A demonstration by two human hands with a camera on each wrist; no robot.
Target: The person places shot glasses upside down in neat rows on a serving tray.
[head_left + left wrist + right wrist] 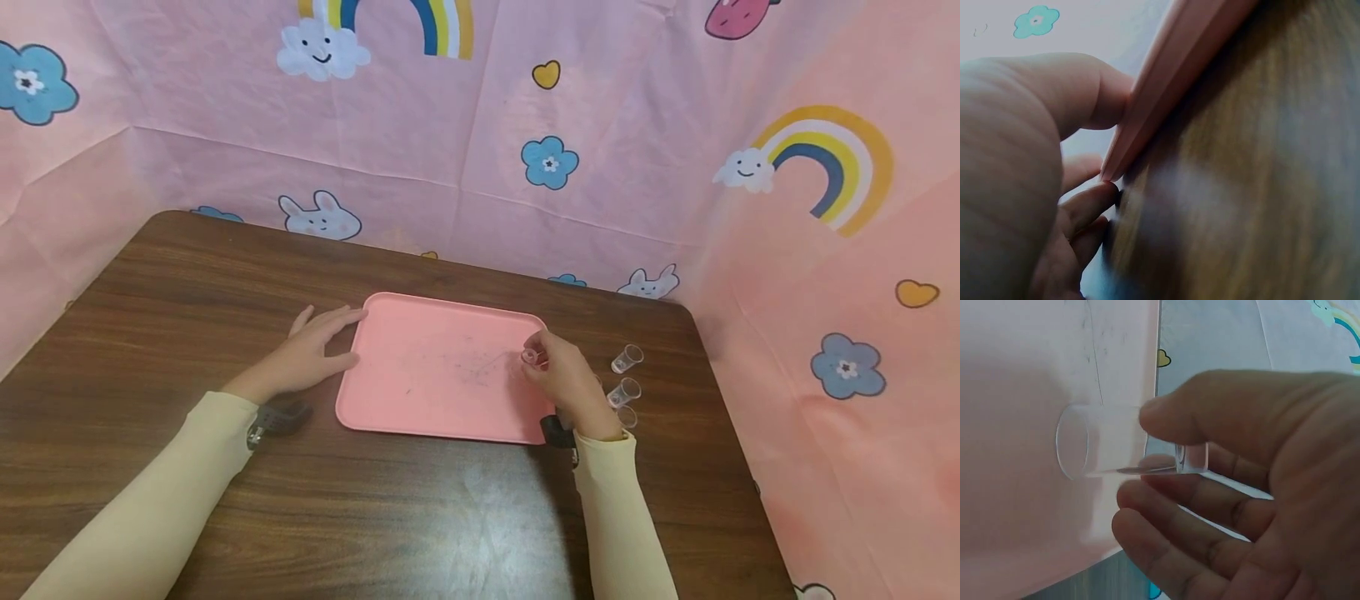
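Observation:
My right hand [566,375] pinches a small clear cup [1107,440] between thumb and fingers, over the right side of a pink tray [397,400]. In the right wrist view the cup lies tilted on its side, its mouth toward the tray; a dark streak shows along its lower wall. Whether it holds anything is unclear. My left hand [303,350] touches the tray's left rim, thumb and fingertips against the edge, fingers fairly straight. Small dark marks and a thin dark line [1096,362] show on the tray surface; what they are cannot be told.
Right of the tray, several more clear cups stand on the brown wooden table [360,517], including one at the back [627,359] and one nearer [624,392]; my right wrist partly covers that group. A pink patterned cloth [420,125] hangs behind the table and along its right side.

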